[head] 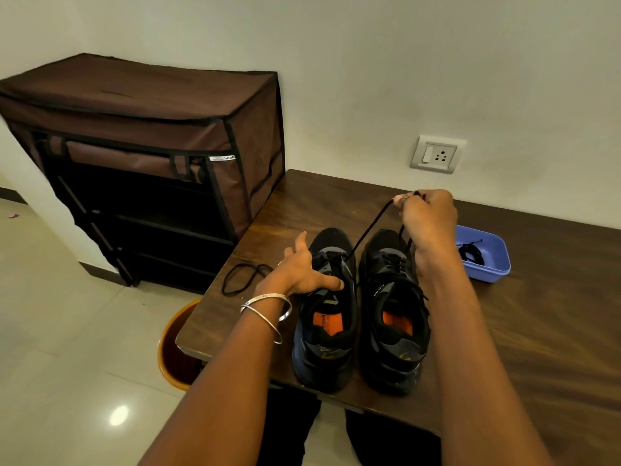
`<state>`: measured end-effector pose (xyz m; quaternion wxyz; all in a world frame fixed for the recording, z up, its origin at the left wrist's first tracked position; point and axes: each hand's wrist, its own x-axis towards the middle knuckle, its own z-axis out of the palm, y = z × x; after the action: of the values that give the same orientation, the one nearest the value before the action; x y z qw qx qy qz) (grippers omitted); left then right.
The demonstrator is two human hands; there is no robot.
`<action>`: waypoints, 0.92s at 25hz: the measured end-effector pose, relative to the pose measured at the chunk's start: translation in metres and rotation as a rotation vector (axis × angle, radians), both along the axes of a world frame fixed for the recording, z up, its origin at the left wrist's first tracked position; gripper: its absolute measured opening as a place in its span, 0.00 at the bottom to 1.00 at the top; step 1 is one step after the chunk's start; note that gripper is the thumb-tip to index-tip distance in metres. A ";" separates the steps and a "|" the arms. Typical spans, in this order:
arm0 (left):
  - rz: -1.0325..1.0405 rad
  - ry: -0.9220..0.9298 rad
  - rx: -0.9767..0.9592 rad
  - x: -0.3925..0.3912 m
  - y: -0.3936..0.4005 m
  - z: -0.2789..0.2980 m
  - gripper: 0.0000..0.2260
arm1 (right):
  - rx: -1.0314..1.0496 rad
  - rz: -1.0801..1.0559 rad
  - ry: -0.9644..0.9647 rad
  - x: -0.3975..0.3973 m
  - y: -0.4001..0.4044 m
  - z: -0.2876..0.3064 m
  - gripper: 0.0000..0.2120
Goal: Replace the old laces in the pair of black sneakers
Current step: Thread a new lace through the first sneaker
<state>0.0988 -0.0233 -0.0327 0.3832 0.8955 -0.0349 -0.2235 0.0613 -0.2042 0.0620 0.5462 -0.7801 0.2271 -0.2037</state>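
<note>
The two black sneakers (361, 314) sit side by side near the front edge of the bench (537, 331). The right hand (425, 213) pinches a lace (369, 230) and pulls it up and away. The left hand (304, 269) lies flat with straight fingers on the left shoe. If that hand slips, the shoe could jump or tip off the edge. A hard tug might snag the lace. I cannot tell which holes it runs through; black hides on black. The coil in the blue tub (487, 257) on the right is hard to make out.

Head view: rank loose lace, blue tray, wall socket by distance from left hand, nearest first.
From the left hand:
1. loose lace, just left of it on the table.
2. blue tray, right, past both sneakers.
3. wall socket, on the wall beyond the table.
</note>
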 end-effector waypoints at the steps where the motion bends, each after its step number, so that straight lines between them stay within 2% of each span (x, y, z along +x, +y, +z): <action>1: -0.002 0.004 -0.001 0.000 -0.001 -0.001 0.58 | 0.000 -0.029 -0.043 -0.003 0.000 0.002 0.12; 4: -0.006 0.020 -0.003 0.000 -0.002 -0.002 0.58 | -0.092 -0.091 -0.123 -0.005 0.001 0.003 0.11; 8: -0.001 0.031 -0.015 0.002 0.002 -0.001 0.57 | -0.278 -0.094 -0.083 -0.004 0.002 0.003 0.04; 9: 0.002 0.031 -0.003 0.000 0.002 0.000 0.56 | -0.345 -0.084 -0.040 -0.004 0.004 0.003 0.08; 12: -0.024 -0.028 0.158 -0.001 0.004 0.005 0.51 | -0.559 0.002 0.129 -0.006 0.010 0.004 0.31; 13: -0.040 -0.072 0.227 -0.002 0.004 0.010 0.48 | -0.589 0.044 0.128 -0.007 0.013 0.005 0.33; 15: -0.085 -0.143 0.293 -0.002 0.003 0.019 0.42 | -0.504 0.172 0.080 -0.004 0.016 0.005 0.30; 16: -0.111 -0.140 0.268 -0.002 0.002 0.021 0.39 | -0.434 0.246 0.095 -0.001 0.017 0.003 0.29; 18: -0.141 -0.083 0.182 -0.005 -0.002 0.022 0.36 | -0.381 0.389 0.252 0.005 0.019 -0.003 0.27; 20: -0.137 -0.079 0.198 -0.009 -0.006 0.022 0.34 | -0.341 0.479 0.409 0.012 0.023 -0.014 0.25; 23: -0.104 -0.151 0.283 -0.011 -0.009 0.024 0.28 | -0.154 0.515 0.464 0.016 0.031 -0.038 0.15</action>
<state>0.0874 -0.0318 -0.0084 0.2374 0.9519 -0.0779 -0.1775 0.0769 -0.1733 0.0242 0.4528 -0.8763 0.1249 0.1070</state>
